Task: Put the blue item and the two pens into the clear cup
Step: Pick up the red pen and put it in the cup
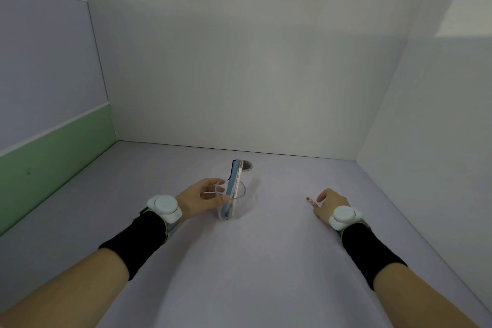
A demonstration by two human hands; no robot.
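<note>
A clear cup (237, 208) stands on the pale desk near the middle. Inside it a blue item (233, 177) stands upright with a white pen (239, 181) leaning against its right side; both stick out above the rim. My left hand (199, 198) wraps around the cup's left side, thumb and fingers on its wall. Off to the right, my right hand (326, 205) rests on the desk with its fingers pinched on a second pen (311, 201), whose red tip points left; most of that pen is hidden by the hand.
The desk (266, 261) is boxed in by white walls at the back and right and a lilac-and-green panel (53, 114) on the left. A round cable hole (247, 165) sits behind the cup. Both wrists carry white devices on black bands.
</note>
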